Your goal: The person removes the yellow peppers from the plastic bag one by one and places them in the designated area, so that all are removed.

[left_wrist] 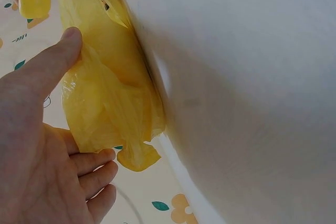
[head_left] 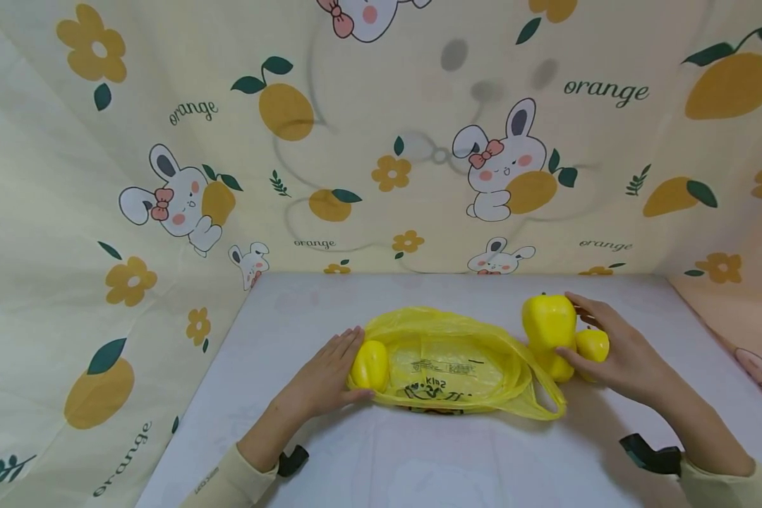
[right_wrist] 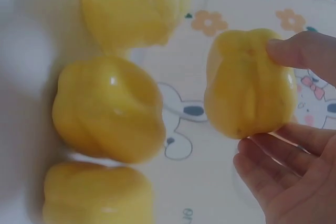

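A thin yellow plastic bag [head_left: 457, 367] lies on its side with its mouth spread wide and black print showing inside. One yellow bell pepper [head_left: 370, 365] sits within its left end. Around that end, my left hand [head_left: 327, 370] holds the bag; in the left wrist view the thumb [left_wrist: 58, 61] lies on the plastic while the index finger goes partly behind it. My right hand [right_wrist: 299, 177] grips another yellow bell pepper [right_wrist: 251, 85] between thumb and fingers, raised near the bag's right end. Below it, two more yellow peppers [right_wrist: 107, 109] [head_left: 592, 346] stand on the table.
The white table [head_left: 292, 451] meets a patterned cloth backdrop [head_left: 368, 106] printed with rabbits, oranges and flowers at the back and sides. A looped bag handle [head_left: 555, 406] stretches rightward, in front of the peppers. Dark straps [head_left: 650, 454] are on both wrists.
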`<state>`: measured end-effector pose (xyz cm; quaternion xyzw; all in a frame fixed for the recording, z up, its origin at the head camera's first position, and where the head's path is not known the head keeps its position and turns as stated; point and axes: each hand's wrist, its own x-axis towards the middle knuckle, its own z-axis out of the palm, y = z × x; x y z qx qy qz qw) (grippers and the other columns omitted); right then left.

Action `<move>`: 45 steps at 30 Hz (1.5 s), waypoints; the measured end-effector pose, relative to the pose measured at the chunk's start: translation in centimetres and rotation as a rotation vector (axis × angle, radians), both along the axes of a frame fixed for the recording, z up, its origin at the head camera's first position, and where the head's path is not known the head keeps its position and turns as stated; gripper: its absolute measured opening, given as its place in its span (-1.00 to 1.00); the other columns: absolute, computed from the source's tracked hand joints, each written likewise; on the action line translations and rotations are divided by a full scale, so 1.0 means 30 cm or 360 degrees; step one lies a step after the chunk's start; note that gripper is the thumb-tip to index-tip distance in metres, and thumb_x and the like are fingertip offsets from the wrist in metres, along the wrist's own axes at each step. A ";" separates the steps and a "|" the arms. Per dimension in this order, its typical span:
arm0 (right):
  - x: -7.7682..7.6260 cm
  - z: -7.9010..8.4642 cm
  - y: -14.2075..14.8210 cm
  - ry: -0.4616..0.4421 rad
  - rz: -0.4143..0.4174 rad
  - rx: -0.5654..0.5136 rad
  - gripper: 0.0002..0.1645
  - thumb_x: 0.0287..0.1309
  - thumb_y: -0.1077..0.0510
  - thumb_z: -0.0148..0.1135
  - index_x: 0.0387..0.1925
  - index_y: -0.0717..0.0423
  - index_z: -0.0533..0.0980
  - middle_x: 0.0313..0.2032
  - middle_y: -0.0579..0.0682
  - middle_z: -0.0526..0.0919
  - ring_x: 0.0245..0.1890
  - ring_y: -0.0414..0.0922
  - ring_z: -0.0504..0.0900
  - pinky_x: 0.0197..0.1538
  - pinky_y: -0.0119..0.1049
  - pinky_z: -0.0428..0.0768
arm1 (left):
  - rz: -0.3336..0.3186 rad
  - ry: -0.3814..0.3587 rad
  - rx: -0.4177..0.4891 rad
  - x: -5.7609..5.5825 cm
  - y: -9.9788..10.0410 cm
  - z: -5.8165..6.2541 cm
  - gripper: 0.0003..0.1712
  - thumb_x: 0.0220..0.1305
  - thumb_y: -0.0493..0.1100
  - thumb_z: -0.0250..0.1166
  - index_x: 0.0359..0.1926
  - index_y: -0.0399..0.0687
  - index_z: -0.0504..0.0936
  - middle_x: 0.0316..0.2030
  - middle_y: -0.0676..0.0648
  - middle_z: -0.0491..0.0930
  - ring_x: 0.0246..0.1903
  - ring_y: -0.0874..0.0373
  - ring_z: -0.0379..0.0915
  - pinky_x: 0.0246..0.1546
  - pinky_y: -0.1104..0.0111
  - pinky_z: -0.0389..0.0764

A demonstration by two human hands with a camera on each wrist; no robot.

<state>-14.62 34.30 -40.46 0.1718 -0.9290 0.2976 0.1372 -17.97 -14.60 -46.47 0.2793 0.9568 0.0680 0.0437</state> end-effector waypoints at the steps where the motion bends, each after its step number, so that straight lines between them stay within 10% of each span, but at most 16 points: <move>1: 0.000 0.002 0.007 -0.0009 -0.0010 0.0004 0.19 0.12 0.13 0.67 0.67 -0.02 0.19 0.42 0.32 0.41 0.27 0.35 0.47 0.27 -0.80 0.22 | 0.0002 0.0001 -0.0007 0.000 0.000 -0.001 0.30 0.38 0.45 0.33 0.72 -0.25 -0.04 0.72 -0.18 -0.06 0.70 -0.08 -0.12 0.70 0.08 -0.07; 4: -0.001 0.003 0.033 -0.0058 -0.0046 0.0004 0.23 0.12 0.11 0.67 0.69 -0.06 0.15 0.42 0.36 0.39 0.29 0.41 0.44 0.47 -0.03 0.54 | -0.0001 0.0006 0.0002 -0.001 0.000 -0.004 0.29 0.37 0.45 0.33 0.72 -0.25 -0.03 0.72 -0.18 -0.05 0.69 -0.08 -0.11 0.70 0.07 -0.06; 6: -0.003 0.003 0.049 -0.0087 -0.0066 0.0006 0.25 0.13 0.09 0.67 0.70 -0.07 0.13 0.44 0.38 0.37 0.30 0.44 0.43 0.26 0.50 0.51 | -0.0002 0.0006 0.0004 0.000 -0.001 -0.004 0.29 0.37 0.45 0.33 0.72 -0.26 -0.03 0.72 -0.18 -0.05 0.69 -0.08 -0.11 0.70 0.07 -0.06; 9: -0.005 0.001 0.073 -0.0096 -0.0074 -0.0003 0.26 0.11 0.10 0.67 0.70 -0.03 0.13 0.45 0.40 0.35 0.29 0.47 0.40 0.08 0.67 0.45 | -0.0006 0.0009 0.0006 0.002 -0.001 -0.001 0.30 0.37 0.45 0.34 0.71 -0.27 -0.02 0.72 -0.20 -0.04 0.69 -0.09 -0.11 0.70 0.06 -0.05; 12: -0.003 0.000 0.097 -0.0090 -0.0091 0.0000 0.26 0.11 0.10 0.68 0.70 -0.03 0.13 0.45 0.40 0.35 0.30 0.46 0.40 0.24 0.52 0.52 | -0.0009 0.0004 0.0007 0.002 -0.001 0.000 0.30 0.37 0.45 0.34 0.71 -0.27 -0.02 0.72 -0.20 -0.05 0.69 -0.10 -0.11 0.70 0.05 -0.04; 15: -0.002 -0.003 0.125 -0.0066 -0.0103 0.0006 0.26 0.12 0.11 0.67 0.71 -0.04 0.13 0.44 0.40 0.35 0.29 0.47 0.40 0.42 -0.37 0.51 | -0.0005 -0.0003 0.0006 0.001 0.000 -0.001 0.30 0.36 0.45 0.35 0.72 -0.27 -0.03 0.72 -0.20 -0.05 0.70 -0.09 -0.12 0.70 0.05 -0.05; 18: -0.003 -0.007 0.154 -0.0032 -0.0096 -0.0011 0.24 0.13 0.15 0.66 0.70 -0.01 0.13 0.45 0.41 0.35 0.27 0.45 0.40 0.04 -0.94 0.07 | 0.0000 -0.0012 -0.0002 -0.001 0.000 -0.002 0.31 0.36 0.45 0.34 0.72 -0.26 -0.05 0.72 -0.18 -0.07 0.70 -0.08 -0.13 0.70 0.07 -0.06; 26: -0.017 -0.013 0.227 0.0112 -0.0072 -0.0042 0.25 0.02 0.30 0.68 0.67 0.07 0.20 0.35 0.36 0.45 0.18 -0.62 0.24 0.14 -0.95 0.13 | 0.0014 -0.0015 -0.0009 -0.003 -0.001 -0.007 0.30 0.38 0.47 0.31 0.73 -0.22 -0.07 0.73 -0.16 -0.09 0.70 -0.06 -0.15 0.71 0.07 -0.08; 31: -0.023 -0.011 0.254 0.0117 -0.0103 -0.0017 0.29 -0.05 0.36 0.70 0.66 0.13 0.19 0.34 0.36 0.43 0.17 -0.67 0.17 0.17 -0.95 0.08 | 0.0020 -0.0018 -0.0003 -0.002 -0.001 -0.005 0.31 0.37 0.47 0.31 0.73 -0.22 -0.07 0.73 -0.16 -0.09 0.70 -0.06 -0.15 0.71 0.08 -0.09; 39: -0.010 -0.007 0.299 -0.0003 -0.0174 -0.0026 0.22 0.14 0.24 0.64 0.69 0.11 0.12 0.43 0.47 0.35 0.41 0.12 0.37 0.13 -0.96 0.01 | 0.0014 -0.0011 0.0012 0.004 -0.002 -0.005 0.29 0.38 0.46 0.32 0.72 -0.24 -0.04 0.72 -0.17 -0.06 0.70 -0.07 -0.13 0.70 0.07 -0.07; 45: 0.005 -0.016 0.339 -0.0107 -0.0261 0.0007 0.20 0.27 0.18 0.55 0.71 0.21 0.00 0.49 0.59 0.19 0.30 0.65 0.27 0.47 -0.68 -0.13 | 0.0010 -0.0006 0.0001 0.004 -0.002 0.001 0.29 0.38 0.47 0.31 0.72 -0.24 -0.05 0.72 -0.18 -0.06 0.70 -0.07 -0.12 0.70 0.06 -0.07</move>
